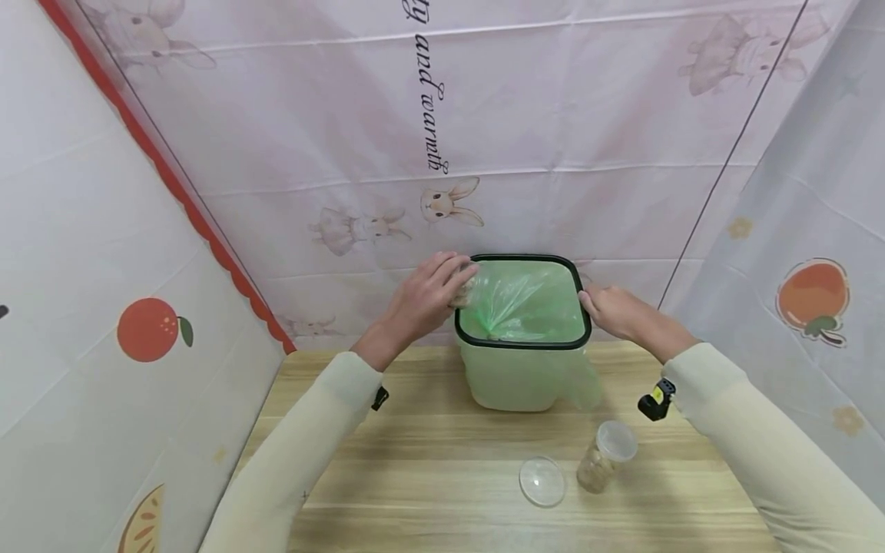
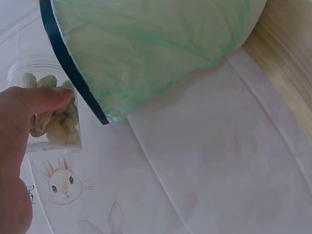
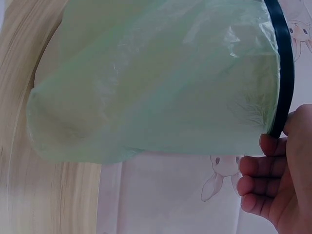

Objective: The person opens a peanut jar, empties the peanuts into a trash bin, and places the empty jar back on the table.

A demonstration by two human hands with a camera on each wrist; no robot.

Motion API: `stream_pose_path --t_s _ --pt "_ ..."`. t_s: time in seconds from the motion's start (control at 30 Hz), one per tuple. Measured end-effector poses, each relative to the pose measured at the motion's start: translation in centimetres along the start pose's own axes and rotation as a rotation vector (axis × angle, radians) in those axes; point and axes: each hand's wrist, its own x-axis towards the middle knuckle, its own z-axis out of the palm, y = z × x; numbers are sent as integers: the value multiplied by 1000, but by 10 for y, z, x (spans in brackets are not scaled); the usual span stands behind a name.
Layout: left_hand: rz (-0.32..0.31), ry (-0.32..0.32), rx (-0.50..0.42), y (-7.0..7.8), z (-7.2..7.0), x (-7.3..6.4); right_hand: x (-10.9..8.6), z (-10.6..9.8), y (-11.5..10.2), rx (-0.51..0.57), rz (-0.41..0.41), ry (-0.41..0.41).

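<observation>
My left hand grips a clear jar of peanuts at the left side of the trash bin's rim. In the left wrist view the thumb lies across the jar, and the jar's far side is hidden behind the rim. The trash bin has a black rim and a thin green bag lining it, its edge folded down outside. On the right, my right hand pinches the rim between thumb and index finger. Its other fingers are loosely bent beside the bag in the right wrist view.
On the wooden table, in front of the bin, a round clear lid lies flat. To its right stands another jar with a whitish lid and brownish contents. Printed cloth walls enclose the back and both sides.
</observation>
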Motion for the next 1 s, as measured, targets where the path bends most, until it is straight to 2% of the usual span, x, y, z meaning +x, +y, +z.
stream_pose_path --t_s 0.1,0.2,0.37,0.6,0.83,1.0 --pt "16 52 61 0 0 1 0 0 0 2 4 2" --pt "20 74 103 0 1 1 0 -1 -1 2 7 4" --pt "39 89 129 2 2 1 -1 -1 -1 4 1 14" --pt "94 142 138 2 5 3 -1 0 1 13 17 9" --pt "138 107 97 1 5 2 0 0 1 23 30 -9" --pt "143 83 96 -1 4 0 0 -1 0 20 28 -12"
